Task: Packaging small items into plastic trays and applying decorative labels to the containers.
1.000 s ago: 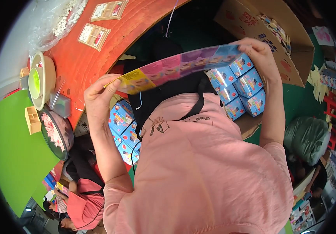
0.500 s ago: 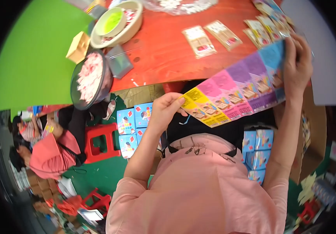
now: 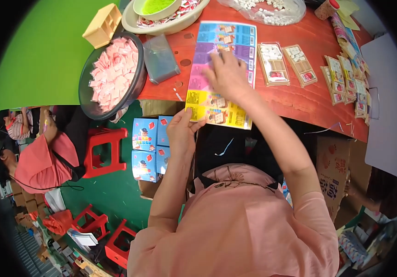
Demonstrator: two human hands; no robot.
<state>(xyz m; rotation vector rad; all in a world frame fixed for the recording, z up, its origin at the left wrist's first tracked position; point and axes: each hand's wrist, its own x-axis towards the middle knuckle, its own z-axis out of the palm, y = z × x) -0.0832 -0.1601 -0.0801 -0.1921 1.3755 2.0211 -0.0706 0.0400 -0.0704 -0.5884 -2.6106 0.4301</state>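
A long printed sheet, banded in blue, purple, pink and yellow, lies on the red table with its yellow end reaching past the front edge. My left hand pinches its near left corner between thumb and fingers. Across the sheet's middle rests my right hand, fingers spread and slightly blurred, nothing in its grasp. Just right of the sheet are two small wooden trays, one nearer and one farther right, each with white pieces and a red-printed packet in its compartments.
Left on the table are a dark basin of pink packets, a grey translucent box, a wooden box and a cream basin. Filled trays pile up at right. Blue boxes and a red stool stand below, near a seated person.
The sheet has swung from slanting across in the air to lying lengthwise on the table. My right hand has let go of its far end and moved left onto its middle.
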